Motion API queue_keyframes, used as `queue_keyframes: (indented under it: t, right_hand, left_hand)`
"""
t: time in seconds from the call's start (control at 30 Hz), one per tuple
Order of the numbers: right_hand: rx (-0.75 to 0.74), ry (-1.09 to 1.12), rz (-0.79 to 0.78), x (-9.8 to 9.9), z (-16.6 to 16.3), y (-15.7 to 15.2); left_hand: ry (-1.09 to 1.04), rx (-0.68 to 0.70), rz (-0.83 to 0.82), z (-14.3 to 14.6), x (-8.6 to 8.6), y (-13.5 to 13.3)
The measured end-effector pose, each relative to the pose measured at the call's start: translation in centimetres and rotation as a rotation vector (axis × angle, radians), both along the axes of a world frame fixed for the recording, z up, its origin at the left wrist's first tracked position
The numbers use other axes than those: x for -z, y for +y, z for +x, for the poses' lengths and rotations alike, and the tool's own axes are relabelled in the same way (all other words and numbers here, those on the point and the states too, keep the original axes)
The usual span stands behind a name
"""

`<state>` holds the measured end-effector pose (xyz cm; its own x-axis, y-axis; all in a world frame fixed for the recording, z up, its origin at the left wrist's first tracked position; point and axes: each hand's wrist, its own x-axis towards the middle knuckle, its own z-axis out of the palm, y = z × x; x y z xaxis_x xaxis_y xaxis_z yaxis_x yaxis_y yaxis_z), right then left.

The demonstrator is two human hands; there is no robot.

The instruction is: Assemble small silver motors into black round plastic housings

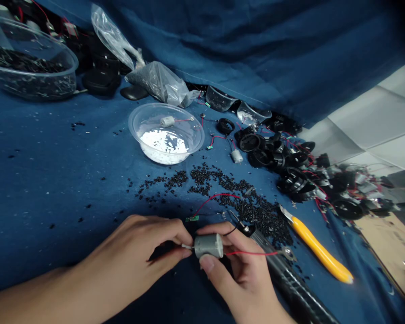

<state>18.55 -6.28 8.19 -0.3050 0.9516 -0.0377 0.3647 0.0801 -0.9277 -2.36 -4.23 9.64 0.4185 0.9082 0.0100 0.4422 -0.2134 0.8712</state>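
Note:
My right hand (243, 270) is closed round a small grey cylindrical motor (207, 246), thumb below and fingers behind it. A red wire with a metal tab (288, 254) trails from the motor to the right. At the motor's left end, my left hand (145, 252) pinches a small white piece (186, 247) between thumb and forefinger. That piece sits at the motor's shaft; whether it is pushed on I cannot tell. Just beyond the hands lies a little green circuit board (192, 218) with a red wire.
A clear bowl (135, 128) of white bits, with another motor (167, 121) in it, stands behind scattered black pieces (222, 182). Right lie yellow-handled pliers (319, 247), a dark patterned tube (297, 285) and heaped black housings (290, 180). A larger bowl (37, 83) and plastic bag (158, 81) are at back left.

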Motion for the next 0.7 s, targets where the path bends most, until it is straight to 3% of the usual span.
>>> queue_keyframes:
  t: [0.2,0.4,0.7]
  right_hand:
    - [-0.005,0.012,-0.005,-0.18,0.0,-0.07]
    - [0.001,0.005,-0.01,-0.22,-0.3,-0.06]
    - [-0.061,0.018,0.016,-0.64,-0.73,0.47]
  left_hand:
    - [-0.098,0.022,0.05,-0.04,0.43,0.08]
    - [-0.141,-0.042,0.08,0.09,0.48,0.02]
    - [-0.065,-0.051,-0.026,0.43,0.5,-0.01]
